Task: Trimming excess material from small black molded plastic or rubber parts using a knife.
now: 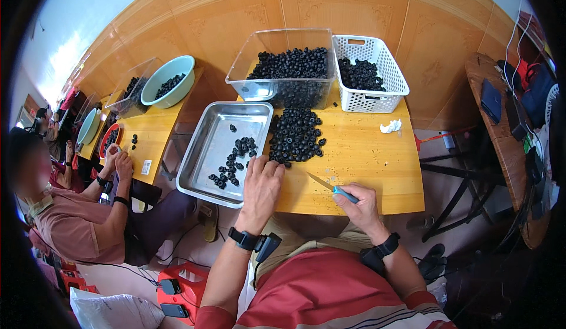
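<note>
My right hand (358, 204) is closed round the blue handle of a small knife (323, 182), its blade pointing up and left over the table. My left hand (263, 186) is at the right rim of a shallow metal tray (197, 158), fingers bent together beside the pile; whatever they hold is hidden beneath them. Small black ring-shaped parts (296, 130) are heaped on the table right of the tray. More loose black parts (238, 151) lie scattered inside the tray.
Behind the heap stand a clear plastic bin (236, 72) and a white perforated basket (377, 102), both containing black parts. Crumpled white tissue (391, 127) and dark crumbs are on the wooden table (377, 164). To the left, a co-worker (88, 223) sits at another table with a pale green basin (187, 69).
</note>
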`<state>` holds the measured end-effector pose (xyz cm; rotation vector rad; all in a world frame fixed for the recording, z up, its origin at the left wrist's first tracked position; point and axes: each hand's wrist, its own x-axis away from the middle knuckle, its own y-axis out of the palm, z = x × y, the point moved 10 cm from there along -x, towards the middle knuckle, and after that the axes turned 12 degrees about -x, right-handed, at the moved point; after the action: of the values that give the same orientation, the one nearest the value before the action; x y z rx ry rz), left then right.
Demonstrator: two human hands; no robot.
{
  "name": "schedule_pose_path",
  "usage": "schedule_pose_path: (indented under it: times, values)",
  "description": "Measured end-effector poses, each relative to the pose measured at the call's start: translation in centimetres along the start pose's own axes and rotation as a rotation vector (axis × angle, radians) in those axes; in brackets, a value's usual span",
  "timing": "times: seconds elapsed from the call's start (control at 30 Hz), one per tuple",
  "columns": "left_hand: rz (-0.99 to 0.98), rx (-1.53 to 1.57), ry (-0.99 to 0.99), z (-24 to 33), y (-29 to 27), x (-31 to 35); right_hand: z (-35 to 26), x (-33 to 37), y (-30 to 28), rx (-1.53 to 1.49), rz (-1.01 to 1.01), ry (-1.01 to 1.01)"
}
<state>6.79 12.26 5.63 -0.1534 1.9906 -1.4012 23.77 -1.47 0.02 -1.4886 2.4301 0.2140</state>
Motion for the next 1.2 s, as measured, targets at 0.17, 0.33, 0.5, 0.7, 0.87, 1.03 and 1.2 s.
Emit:
schedule_pose_path:
  times: [0.17, 0.33, 0.5, 0.7, 0.87, 1.03, 1.2]
  values:
    - [-0.047, -0.135, 0.047, 0.4, 1.5, -0.6, -0.3, 0.0, 0.0, 0.01, -0.008, 0.015]
    - [-0.132, -0.143, 0.059, 0.0, 2.7, -0.7, -0.1, 0.1, -0.2, -0.003, 0.002, 0.003]
    - [-0.155, -0.169, 0.068, 0.1, 2.9, -0.6, -0.2, 0.0, -0.2, -0.013, -0.002, 0.001]
    - [-0.116, -0.04, 0.006, 0.7, 0.5, 0.0, -0.4, -0.1, -0.3, -0.011, 0.01, -0.004]
    - [-0.116, 0.297, -0.114, 0.5, 0.8, 1.4, -0.3, -0.1, -0.1, -0.006, -0.005, 0.01]
    - [-0.047, 0.5, -0.092, 2.1, 0.5, 1.5, 0.0, 0.0, -0.2, -0.015, 0.004, 0.011]
    - [-0.049, 0.632, -0.163, 2.9, 0.7, 1.3, 0.2, 0.1, -0.2, -0.037, 0.018, 0.014]
